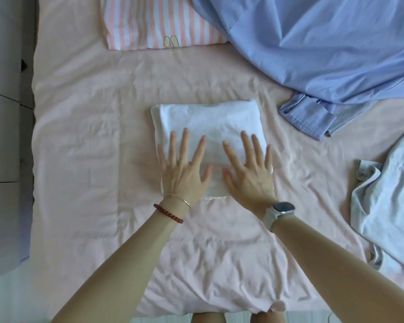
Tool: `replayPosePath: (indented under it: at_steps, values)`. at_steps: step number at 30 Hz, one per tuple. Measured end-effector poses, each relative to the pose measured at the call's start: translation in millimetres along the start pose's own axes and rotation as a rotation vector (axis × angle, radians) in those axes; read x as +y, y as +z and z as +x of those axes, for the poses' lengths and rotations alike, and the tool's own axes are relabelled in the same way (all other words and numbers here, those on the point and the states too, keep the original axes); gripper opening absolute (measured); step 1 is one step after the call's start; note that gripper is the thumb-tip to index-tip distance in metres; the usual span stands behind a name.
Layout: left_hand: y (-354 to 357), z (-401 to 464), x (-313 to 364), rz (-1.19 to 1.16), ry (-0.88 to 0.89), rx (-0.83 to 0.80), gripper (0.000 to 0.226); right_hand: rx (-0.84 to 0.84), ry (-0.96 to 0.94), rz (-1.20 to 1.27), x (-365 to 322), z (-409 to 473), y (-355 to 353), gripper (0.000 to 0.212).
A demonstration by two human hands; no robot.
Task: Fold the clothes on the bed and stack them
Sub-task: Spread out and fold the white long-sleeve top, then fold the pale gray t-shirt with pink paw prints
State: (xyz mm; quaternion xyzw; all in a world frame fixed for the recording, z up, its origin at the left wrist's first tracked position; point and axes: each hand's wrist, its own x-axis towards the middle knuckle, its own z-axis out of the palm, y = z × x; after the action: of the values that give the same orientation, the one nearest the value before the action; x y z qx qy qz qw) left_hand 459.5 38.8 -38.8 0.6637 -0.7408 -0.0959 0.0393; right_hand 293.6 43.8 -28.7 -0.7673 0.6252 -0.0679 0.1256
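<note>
- One white garment (208, 127) lay folded into a neat rectangle near the middle of the bed (79, 136), on the pink sheet; by the look of it, this was the first piece done and the start of the stack.
- A blue shirt (324, 50) sprawled unfolded across the far right of the bed, one cuff (308, 117) trailing toward the white piece but not touching it.
- A pale grey garment (387, 206) was bunched at the right edge, also unfolded, well apart from the folded one.
- So I judged the job about a third through: one folded, two left, and nothing yet stacked on anything.
- A striped pillow (159, 22) sat at the far end, partly under the blue shirt.
- Both arms reached forward from the near side of the bed, palms down.
- The left hand (184, 169) lay flat on the near left part of the white piece, fingers straight and spread apart, gripping nothing.
- The right hand (247, 171) lay flat on the near right part, fingers likewise straight and spread; the thumbs pointed toward each other with a gap between them.
- It looked like a pressing or smoothing pose rather than a grasp.
- A red bead bracelet (168, 213) and a thin bangle circled the left wrist; a watch (282, 209) sat on the right.
</note>
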Motion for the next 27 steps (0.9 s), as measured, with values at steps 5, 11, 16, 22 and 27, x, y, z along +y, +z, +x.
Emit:
replayPosePath:
  at_steps: [5,11,16,22,27]
  values:
    - [30,-25,-18,0.072,0.143,-0.181,0.06,-0.334,-0.068,-0.155,17,-13,25,0.062]
    - [14,-17,-8,-0.011,-0.011,-0.319,0.061,-0.292,0.08,0.042,15,-27,4,0.057]
    - [-42,-68,32,-0.184,-0.284,-0.203,0.055,-0.085,0.313,0.3,20,-108,-58,0.049]
    - [-79,-126,135,-0.287,-0.287,-0.241,0.053,0.053,0.503,0.386,73,-204,-127,0.038]
    - [-72,-104,256,-0.365,-0.118,-0.299,0.048,0.099,0.618,0.433,172,-249,-164,0.037]
